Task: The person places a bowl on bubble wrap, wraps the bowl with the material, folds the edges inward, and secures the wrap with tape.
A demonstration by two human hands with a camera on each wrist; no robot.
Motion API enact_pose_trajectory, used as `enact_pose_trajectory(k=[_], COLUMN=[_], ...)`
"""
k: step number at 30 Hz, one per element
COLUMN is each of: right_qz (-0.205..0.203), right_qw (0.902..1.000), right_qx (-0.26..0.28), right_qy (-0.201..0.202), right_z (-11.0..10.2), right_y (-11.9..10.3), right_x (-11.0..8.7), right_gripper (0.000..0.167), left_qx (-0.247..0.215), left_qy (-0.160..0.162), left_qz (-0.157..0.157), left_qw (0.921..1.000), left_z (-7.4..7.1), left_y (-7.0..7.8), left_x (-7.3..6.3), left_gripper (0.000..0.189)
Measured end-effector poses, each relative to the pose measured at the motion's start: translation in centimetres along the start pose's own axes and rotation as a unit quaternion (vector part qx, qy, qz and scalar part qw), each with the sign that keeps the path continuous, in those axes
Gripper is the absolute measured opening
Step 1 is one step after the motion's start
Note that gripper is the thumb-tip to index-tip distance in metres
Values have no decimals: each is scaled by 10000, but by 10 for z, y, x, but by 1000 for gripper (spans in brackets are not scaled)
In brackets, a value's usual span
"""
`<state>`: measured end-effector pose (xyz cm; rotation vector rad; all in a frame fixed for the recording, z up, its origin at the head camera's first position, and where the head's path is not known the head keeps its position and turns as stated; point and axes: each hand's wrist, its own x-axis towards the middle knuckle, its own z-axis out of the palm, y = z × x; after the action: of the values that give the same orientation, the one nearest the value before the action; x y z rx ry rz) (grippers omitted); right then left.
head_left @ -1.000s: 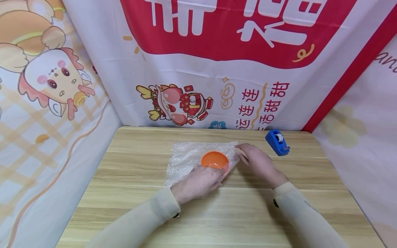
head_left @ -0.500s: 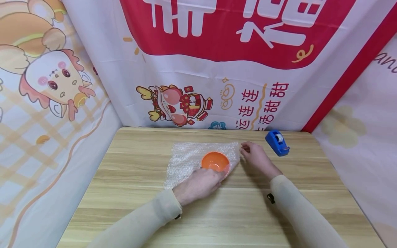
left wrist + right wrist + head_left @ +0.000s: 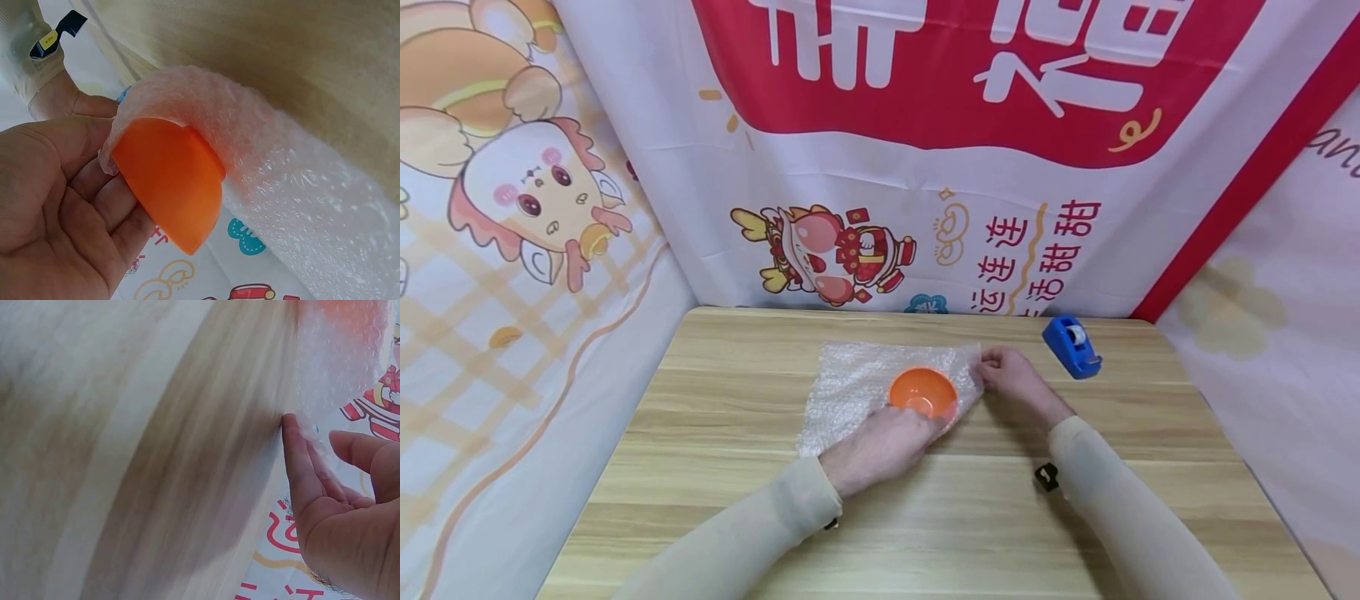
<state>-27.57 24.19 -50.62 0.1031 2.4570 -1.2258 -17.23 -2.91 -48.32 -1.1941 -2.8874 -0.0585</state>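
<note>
Orange bowl [image 3: 919,383] sits open side up on bubble wrap [image 3: 853,379], on the wood surface [image 3: 730,400]; my L grip [image 3: 880,442] is curled on its near rim, w/ wrap turned up against the bowl there; my R grip [image 3: 1015,377] is at the wrap's R edge, index straight & touching it, thumb apart; blue tape dispenser [image 3: 1067,343] beyond, to the R.

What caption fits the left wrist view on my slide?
Left hand holding an orange bowl partly covered by bubble wrap.
</note>
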Motion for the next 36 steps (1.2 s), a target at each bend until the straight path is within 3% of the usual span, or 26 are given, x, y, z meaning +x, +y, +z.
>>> enact_pose_trajectory(k=[11, 15, 19, 26, 31, 36], right_qz=[-161, -336, -554, -504, -580, -881], right_qw=[9990, 9978, 9963, 9976, 9974, 9955], right_qx=[-236, -315, -348, 16, -8, -124], right_qy=[348, 472, 561, 479, 417, 333], right_z=[2, 2, 1, 1, 3, 6], right_y=[-6, -11, -15, -28, -36, -40], right_x=[-5, -12, -19, -30, -39, -46], right_gripper=[38, 38, 36, 35, 33, 30], left_qx=[210, 259, 351, 506, 405, 401], left_qy=[22, 33, 44, 15, -68, -194], left_qz=[55, 94, 137, 173, 121, 63], left_qw=[9998, 9996, 9993, 9986, 9991, 9990], left_z=[0, -1, -1, -2, -3, -3], left_y=[1, 1, 1, 0, 0, 0], left_x=[1, 1, 1, 3, 3, 3], left_gripper=[54, 48, 54, 62, 68, 59])
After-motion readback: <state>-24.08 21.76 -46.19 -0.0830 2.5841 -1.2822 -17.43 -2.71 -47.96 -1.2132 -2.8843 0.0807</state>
